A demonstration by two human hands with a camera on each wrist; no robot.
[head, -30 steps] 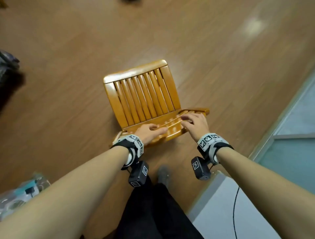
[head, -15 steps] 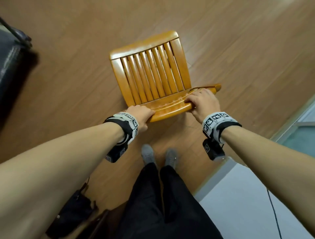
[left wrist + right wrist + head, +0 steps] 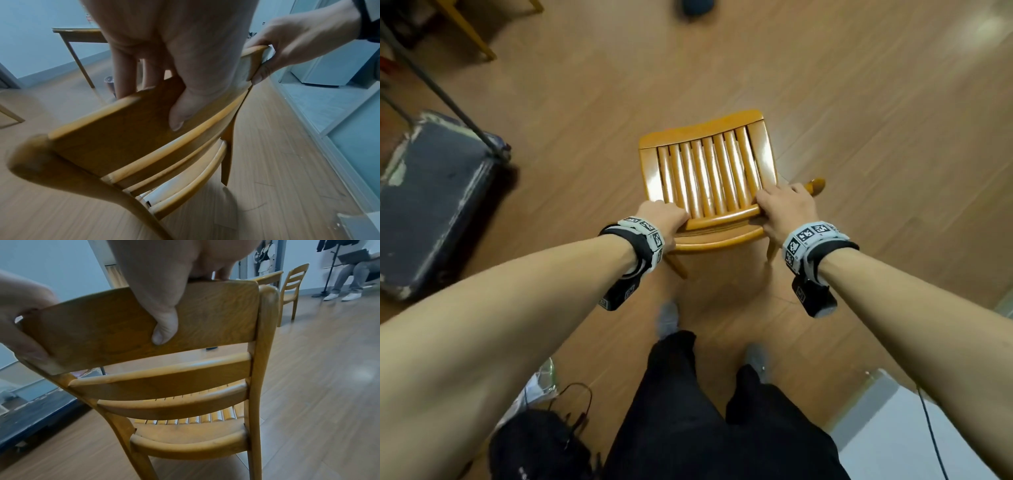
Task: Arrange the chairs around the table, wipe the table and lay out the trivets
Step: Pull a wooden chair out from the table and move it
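A honey-coloured wooden chair [image 3: 709,171] with a slatted seat stands on the floor straight in front of me, its back toward me. My left hand [image 3: 666,214] grips the left end of the top back rail [image 3: 123,129], thumb behind and fingers over the front. At the rail's right end my right hand [image 3: 786,205] holds on the same way, its thumb pressed on the rail [image 3: 205,313]. In the left wrist view a wooden table [image 3: 82,34] stands farther off. No cloth or trivets are in view.
A worn dark blue platform cart [image 3: 431,198] sits on the floor to the left. A second chair [image 3: 292,283] stands by the table ahead on the right, beyond it a seated person [image 3: 349,272]. A black bag [image 3: 541,445] lies by my left leg; a pale sill [image 3: 893,428] runs along the right.
Both hands closed on the top back rail. The chair has swung round to face straight away from me, and the blue cart has come into view on the left.
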